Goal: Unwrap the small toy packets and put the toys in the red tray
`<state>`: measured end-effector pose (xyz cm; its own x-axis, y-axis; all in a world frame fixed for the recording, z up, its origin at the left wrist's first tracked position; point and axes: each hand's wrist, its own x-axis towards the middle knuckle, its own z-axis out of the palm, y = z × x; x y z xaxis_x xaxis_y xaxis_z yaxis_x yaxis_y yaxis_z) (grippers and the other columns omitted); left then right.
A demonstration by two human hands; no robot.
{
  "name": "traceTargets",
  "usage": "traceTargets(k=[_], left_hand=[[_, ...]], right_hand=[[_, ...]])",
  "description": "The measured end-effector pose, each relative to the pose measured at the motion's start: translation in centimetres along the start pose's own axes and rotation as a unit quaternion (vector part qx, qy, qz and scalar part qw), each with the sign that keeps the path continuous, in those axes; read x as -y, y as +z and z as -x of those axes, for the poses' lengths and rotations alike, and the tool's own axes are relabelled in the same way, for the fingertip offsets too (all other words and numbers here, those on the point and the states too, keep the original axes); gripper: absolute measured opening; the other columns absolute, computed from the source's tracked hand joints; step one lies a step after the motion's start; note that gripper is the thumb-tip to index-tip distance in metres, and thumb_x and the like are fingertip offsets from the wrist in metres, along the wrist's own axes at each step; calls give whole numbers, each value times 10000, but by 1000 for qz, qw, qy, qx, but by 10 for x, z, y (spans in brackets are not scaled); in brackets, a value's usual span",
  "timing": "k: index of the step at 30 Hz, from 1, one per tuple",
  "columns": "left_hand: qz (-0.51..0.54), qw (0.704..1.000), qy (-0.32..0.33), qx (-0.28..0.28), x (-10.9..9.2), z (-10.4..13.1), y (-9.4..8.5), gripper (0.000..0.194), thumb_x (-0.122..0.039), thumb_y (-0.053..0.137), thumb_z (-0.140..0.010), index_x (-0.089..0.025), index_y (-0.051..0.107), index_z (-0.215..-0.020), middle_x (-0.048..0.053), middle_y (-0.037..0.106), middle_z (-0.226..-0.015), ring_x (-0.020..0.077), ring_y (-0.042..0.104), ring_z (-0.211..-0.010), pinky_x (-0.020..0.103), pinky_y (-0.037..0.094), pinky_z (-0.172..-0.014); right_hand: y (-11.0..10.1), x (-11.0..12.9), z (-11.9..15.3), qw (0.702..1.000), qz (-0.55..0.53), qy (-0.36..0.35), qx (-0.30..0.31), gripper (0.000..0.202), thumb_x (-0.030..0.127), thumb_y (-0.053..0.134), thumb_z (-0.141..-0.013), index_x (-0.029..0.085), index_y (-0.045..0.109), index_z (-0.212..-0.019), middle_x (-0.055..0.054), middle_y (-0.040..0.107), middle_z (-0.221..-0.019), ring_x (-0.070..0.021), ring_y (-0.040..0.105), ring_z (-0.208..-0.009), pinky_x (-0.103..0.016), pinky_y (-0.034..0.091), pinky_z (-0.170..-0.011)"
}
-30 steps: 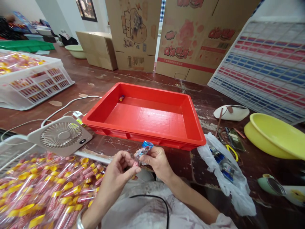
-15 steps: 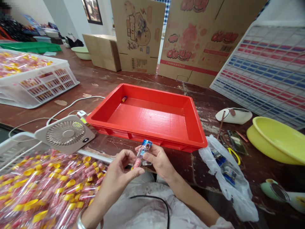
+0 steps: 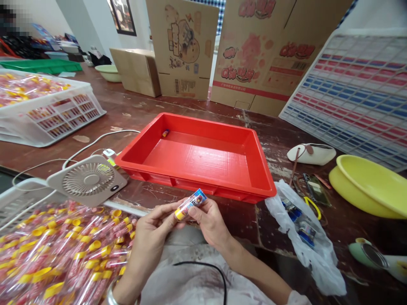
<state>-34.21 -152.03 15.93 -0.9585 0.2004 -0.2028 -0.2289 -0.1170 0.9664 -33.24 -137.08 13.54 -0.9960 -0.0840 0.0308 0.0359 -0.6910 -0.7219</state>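
Between both hands, in front of the red tray [image 3: 197, 180], is a small candy tube [image 3: 190, 205] with a blue and yellow label around it. It slants, its blue end up and to the right. My left hand [image 3: 159, 222] pinches the lower yellow end with thumb and fingers. My right hand [image 3: 212, 220] grips the upper part, thumb across the front. One small labelled tube [image 3: 165, 133] lies in the tray's far left corner. Beside my left forearm, many clear tubes of pink candy with yellow caps [image 3: 82, 245] fill a white crate [image 3: 22, 186].
A small fan [image 3: 92, 180] with a white cable stands on the near crate's edge. Another white crate of tubes [image 3: 66, 114] is at the left. To the right are a plastic bag [image 3: 305, 254] with blue labels, a yellow basin [image 3: 365, 186] and a white pouch [image 3: 313, 154]. Cardboard boxes [image 3: 184, 84] stand behind.
The tube has turned in my fingers and leans further right. Its label now covers the lower part, where pink candy showed before. My left hand has closed in on it.
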Motion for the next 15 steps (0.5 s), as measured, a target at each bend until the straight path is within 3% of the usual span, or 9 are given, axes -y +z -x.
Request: traceTargets(k=[9, 15], left_hand=[[56, 995, -12, -85, -4, 1, 10, 359, -366, 908, -604, -142, 791, -860, 88, 757, -852, 161, 691, -681, 183, 589, -610], [81, 991, -10, -105, -2, 2, 10, 385, -363, 918, -585, -122, 785, -853, 108, 762, -874, 167, 692, -683, 196, 594, -620]], right_hand=[[5, -4, -1, 1000, -8, 9, -13, 262, 344, 825, -748, 177, 787, -947, -37, 733, -790, -71, 638, -642, -146, 552, -620], [10, -4, -2, 1000, -11, 14, -19, 262, 353, 836, -735, 177, 788, -923, -45, 739, -823, -63, 629, -627, -145, 554, -614]])
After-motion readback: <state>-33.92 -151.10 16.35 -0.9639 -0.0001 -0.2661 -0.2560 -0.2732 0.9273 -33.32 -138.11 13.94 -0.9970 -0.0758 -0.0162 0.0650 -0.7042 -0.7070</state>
